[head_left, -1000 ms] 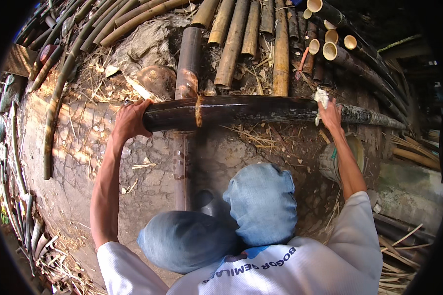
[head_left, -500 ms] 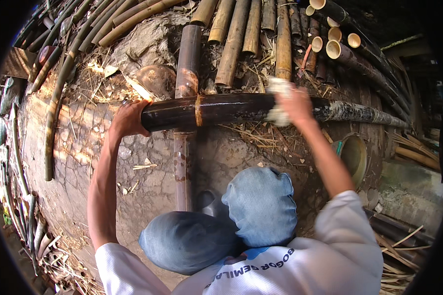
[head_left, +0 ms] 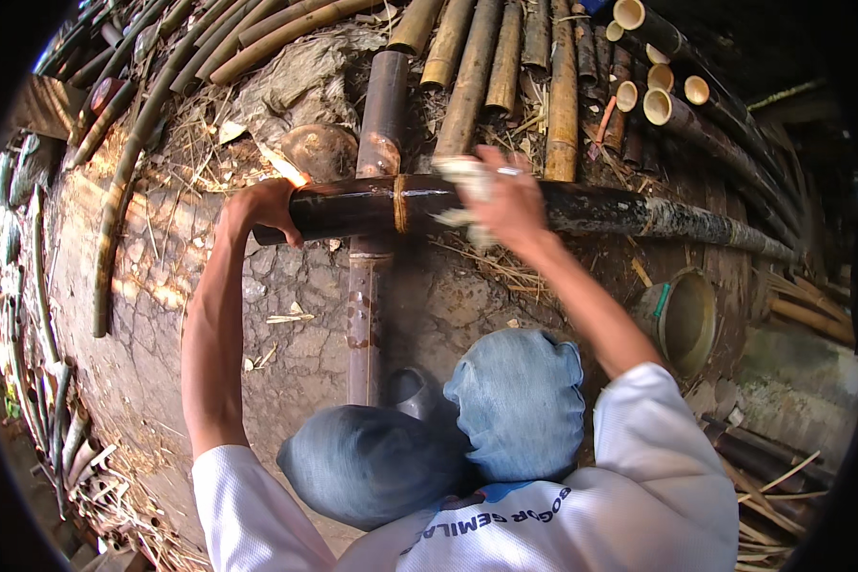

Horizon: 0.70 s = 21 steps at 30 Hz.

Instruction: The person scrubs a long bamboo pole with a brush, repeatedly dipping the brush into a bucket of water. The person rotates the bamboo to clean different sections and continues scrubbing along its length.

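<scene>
Head view: left hand (head_left: 262, 205) fingers clamp the dark bamboo pole's (head_left: 591, 208) end; right hand (head_left: 507, 202) seemingly presses a pale cloth (head_left: 462, 176) midway.

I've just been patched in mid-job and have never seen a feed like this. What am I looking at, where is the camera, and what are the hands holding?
There is no machine here: a person works with bare hands, and the single picture comes from a fisheye camera on their head, looking down, so straight edges bend near the rim. The blue shapes below are the person's knees. The left hand grips the end of a dark bamboo pole lying crosswise over an upright brown pole. The right hand presses a pale cloth against the dark pole. Around them is cracked earth ground, a stack of tan bamboo poles beyond, and a round bucket on the right.
</scene>
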### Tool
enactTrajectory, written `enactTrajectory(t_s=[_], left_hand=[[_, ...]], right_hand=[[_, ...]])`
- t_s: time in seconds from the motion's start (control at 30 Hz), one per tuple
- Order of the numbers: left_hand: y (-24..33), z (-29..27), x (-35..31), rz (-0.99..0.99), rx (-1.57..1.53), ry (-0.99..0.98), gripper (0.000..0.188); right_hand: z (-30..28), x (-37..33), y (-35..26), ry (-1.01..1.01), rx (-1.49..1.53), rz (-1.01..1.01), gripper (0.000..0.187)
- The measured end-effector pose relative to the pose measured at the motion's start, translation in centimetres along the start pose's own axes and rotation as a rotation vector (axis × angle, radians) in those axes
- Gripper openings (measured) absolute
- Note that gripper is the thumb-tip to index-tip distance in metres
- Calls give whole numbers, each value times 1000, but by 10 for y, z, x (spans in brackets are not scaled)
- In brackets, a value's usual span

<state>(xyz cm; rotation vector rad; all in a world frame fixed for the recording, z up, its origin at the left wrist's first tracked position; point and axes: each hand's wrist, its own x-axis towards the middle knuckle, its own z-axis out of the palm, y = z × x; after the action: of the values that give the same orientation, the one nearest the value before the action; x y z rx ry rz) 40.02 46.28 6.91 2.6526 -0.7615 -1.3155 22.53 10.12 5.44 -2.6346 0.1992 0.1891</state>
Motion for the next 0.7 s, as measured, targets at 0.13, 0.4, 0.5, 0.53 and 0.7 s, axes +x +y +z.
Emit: enactTrajectory(t_s=[0.13,0.4,0.5,0.53,0.7], left_hand=[[30,-7,11,24,-4,-14,75],[39,-28,24,-113,116,-195,82],[14,-21,28,-166,125,-35,93],[15,-16,14,-45,50,93,91],[-14,49,-31,241,29,759,91]], right_hand=[[-77,-43,205,172,-483,277,42],[90,56,-89,289,-63,-481,38],[81,55,-126,77,-40,-487,52],[77,43,-102,216,-55,-460,49],[-12,-42,139,545,-350,131,51]])
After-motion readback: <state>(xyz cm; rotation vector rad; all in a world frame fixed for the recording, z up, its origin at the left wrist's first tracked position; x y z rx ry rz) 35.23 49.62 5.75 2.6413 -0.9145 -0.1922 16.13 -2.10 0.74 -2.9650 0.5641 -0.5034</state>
